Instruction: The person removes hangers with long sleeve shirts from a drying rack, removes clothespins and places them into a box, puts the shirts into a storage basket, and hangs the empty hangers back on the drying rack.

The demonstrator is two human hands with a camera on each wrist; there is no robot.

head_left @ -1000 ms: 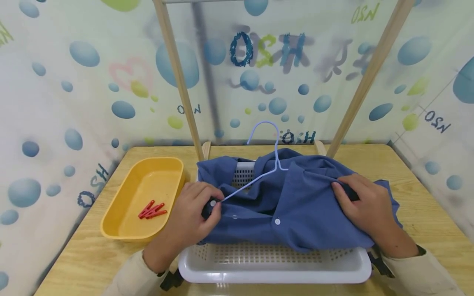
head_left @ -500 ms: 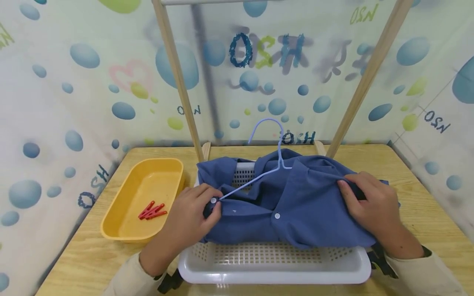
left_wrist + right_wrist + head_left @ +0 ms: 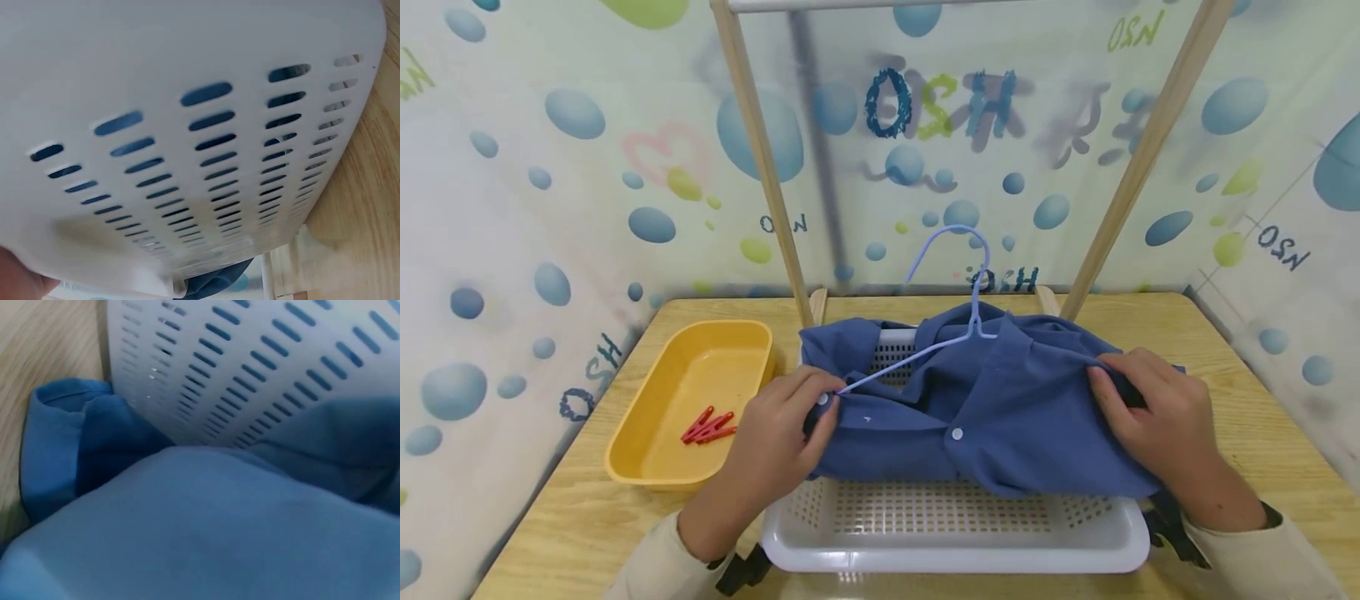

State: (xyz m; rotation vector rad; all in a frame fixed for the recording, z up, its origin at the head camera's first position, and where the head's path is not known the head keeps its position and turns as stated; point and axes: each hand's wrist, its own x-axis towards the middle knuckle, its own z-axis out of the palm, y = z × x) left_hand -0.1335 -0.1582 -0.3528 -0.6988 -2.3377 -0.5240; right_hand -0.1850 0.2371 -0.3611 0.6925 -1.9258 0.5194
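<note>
A blue shirt (image 3: 1037,408) with white buttons lies spread over a white basket (image 3: 955,558). Out of its neck rises the hook of a light-blue hanger (image 3: 976,287); one arm of the hanger slopes down to my left hand (image 3: 782,429), the other is hidden under the cloth. My left hand pinches the shirt's front edge by a button, where the hanger's end goes out of sight. On the opposite side, my right hand (image 3: 1161,412) grips the shirt at the shoulder, thumb in front. The right wrist view shows mostly blue cloth beside the basket wall (image 3: 144,394).
To the left stands a yellow tub (image 3: 685,333) holding several red clothespins (image 3: 707,427). Behind the basket, a rack with wooden posts (image 3: 760,158) and a white top bar (image 3: 850,4) stands on the wooden table (image 3: 1262,400). A patterned wall is close behind.
The hanger's hook has risen and shifted right. My left hand has moved slightly up and left with the shirt edge; my right hand has moved a little outward to the right.
</note>
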